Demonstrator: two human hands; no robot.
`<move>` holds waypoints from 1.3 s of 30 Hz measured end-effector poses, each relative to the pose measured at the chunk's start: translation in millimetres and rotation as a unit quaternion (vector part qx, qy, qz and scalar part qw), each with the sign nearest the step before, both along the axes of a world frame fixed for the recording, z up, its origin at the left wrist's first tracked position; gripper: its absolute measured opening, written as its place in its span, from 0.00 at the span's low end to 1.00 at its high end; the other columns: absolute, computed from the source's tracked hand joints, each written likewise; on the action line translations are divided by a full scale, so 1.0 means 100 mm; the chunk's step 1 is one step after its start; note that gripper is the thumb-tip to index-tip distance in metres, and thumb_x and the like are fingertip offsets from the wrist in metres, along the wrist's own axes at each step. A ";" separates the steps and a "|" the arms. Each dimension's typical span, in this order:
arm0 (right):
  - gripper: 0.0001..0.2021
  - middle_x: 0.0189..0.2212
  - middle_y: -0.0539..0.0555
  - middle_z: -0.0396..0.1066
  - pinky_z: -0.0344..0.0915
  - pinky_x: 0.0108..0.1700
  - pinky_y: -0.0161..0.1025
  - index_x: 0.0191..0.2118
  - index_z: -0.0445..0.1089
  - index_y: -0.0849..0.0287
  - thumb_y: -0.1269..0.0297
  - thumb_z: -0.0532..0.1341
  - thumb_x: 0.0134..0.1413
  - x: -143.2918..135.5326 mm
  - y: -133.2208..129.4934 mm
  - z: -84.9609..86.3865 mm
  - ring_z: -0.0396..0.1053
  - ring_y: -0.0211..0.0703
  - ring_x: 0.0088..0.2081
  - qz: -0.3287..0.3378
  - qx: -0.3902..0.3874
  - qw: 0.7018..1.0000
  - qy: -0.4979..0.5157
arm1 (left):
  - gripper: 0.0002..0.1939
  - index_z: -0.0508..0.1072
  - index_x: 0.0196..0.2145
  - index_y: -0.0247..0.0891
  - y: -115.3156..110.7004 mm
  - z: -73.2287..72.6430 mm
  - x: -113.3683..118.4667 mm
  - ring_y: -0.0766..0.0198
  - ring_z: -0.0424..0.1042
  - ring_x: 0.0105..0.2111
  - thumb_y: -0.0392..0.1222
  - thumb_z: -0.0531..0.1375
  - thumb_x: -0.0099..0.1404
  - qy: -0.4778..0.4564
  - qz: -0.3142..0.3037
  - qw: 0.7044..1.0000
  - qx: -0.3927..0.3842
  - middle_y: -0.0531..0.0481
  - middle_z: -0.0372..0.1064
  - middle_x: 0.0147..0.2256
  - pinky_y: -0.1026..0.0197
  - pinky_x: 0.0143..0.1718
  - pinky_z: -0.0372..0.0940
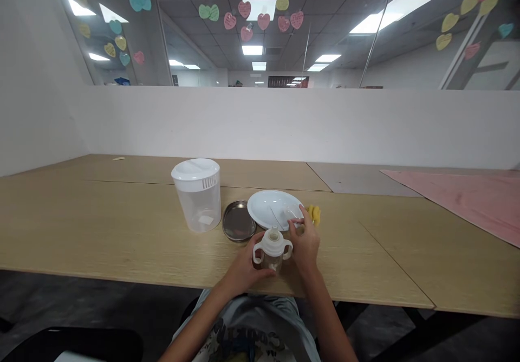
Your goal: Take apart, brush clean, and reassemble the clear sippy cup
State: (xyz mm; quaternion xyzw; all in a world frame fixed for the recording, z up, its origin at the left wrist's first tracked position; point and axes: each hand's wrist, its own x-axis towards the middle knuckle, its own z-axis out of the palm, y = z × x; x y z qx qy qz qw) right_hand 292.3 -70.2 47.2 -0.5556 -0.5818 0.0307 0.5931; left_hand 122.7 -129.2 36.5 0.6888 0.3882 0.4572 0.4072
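My left hand (248, 267) is closed around a small clear baby bottle (272, 262) with a white top and two white side handles. The bottle is upright near the table's front edge. To its right, my right hand (305, 240) pinches a clear plastic cap (292, 212) between thumb and fingers, over the right side of a white oval plate (260, 205). A thin pale line, perhaps a straw, shows across the plate. Just beyond the right hand lies a yellow object (314, 214), partly hidden, whose kind I cannot make out.
Left of the plate is a round, shallow metal dish (239, 221). A tall clear plastic container (198, 199) with a white lid stands further left. Pink cloth (467, 194) covers the table's far right. A white wall (284, 123) rises behind the wooden table (101, 226).
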 end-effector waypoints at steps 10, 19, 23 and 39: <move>0.24 0.31 0.55 0.70 0.63 0.41 0.44 0.54 0.63 0.62 0.56 0.53 0.53 0.00 0.01 -0.01 0.68 0.47 0.35 0.020 -0.025 0.999 0.019 | 0.40 0.57 0.56 0.38 -0.02 0.03 0.00 0.51 0.61 0.53 0.38 0.69 0.48 0.004 0.004 1.000 0.001 0.42 0.62 0.53 0.52 0.55 0.55; 0.17 0.35 0.59 0.72 0.63 0.42 0.45 0.40 0.71 0.63 0.58 0.51 0.56 0.03 0.05 -0.07 0.67 0.49 0.38 0.032 -0.005 0.998 -0.052 | 0.41 0.56 0.56 0.40 -0.01 0.01 0.00 0.54 0.62 0.52 0.37 0.69 0.48 -0.009 -0.003 1.000 -0.011 0.44 0.62 0.53 0.54 0.54 0.56; 0.16 0.33 0.59 0.72 0.62 0.43 0.46 0.37 0.73 0.61 0.58 0.51 0.56 0.04 0.05 -0.09 0.67 0.48 0.38 0.030 0.010 0.997 -0.073 | 0.40 0.56 0.56 0.39 -0.02 0.02 0.00 0.53 0.62 0.52 0.38 0.69 0.48 -0.018 -0.005 1.000 -0.014 0.43 0.62 0.54 0.53 0.54 0.56; 0.16 0.39 0.57 0.72 0.64 0.45 0.40 0.43 0.69 0.60 0.55 0.53 0.59 -0.08 -0.32 0.06 0.69 0.44 0.43 0.202 0.008 0.978 0.055 | 0.40 0.57 0.56 0.39 -0.02 0.01 0.02 0.53 0.65 0.48 0.34 0.68 0.46 -0.024 0.003 0.999 -0.025 0.43 0.64 0.52 0.55 0.48 0.61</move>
